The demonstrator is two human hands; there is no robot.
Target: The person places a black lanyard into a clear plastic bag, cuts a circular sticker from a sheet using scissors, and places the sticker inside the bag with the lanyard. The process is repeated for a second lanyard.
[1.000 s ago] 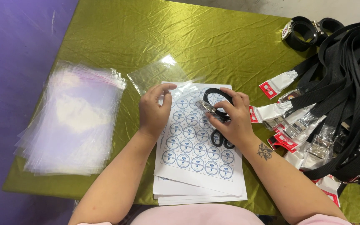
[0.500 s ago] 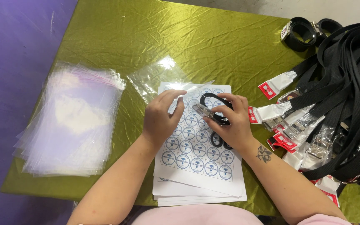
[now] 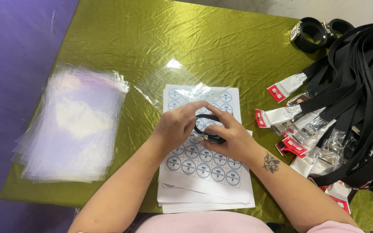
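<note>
My right hand (image 3: 232,137) grips a coiled black belt (image 3: 209,117) with a shiny buckle, held just above a stack of white sheets of round blue-and-white stickers (image 3: 203,166). Meeting it from the left, my left hand (image 3: 177,125) has its fingertips on the same coiled belt. Part of the belt is hidden between the two hands. A single clear plastic bag (image 3: 169,84) lies flat just beyond the sticker sheets.
A pile of clear plastic bags (image 3: 72,125) lies at the left of the green cloth-covered table (image 3: 195,39). A heap of black belts with wrapped buckles and red-and-white tags (image 3: 346,108) fills the right side. Two rolled belts (image 3: 314,30) sit at the far right.
My left hand has moved right off the sticker sheet and joined the right hand on the coiled belt. Both hands have drawn closer together over the sheets.
</note>
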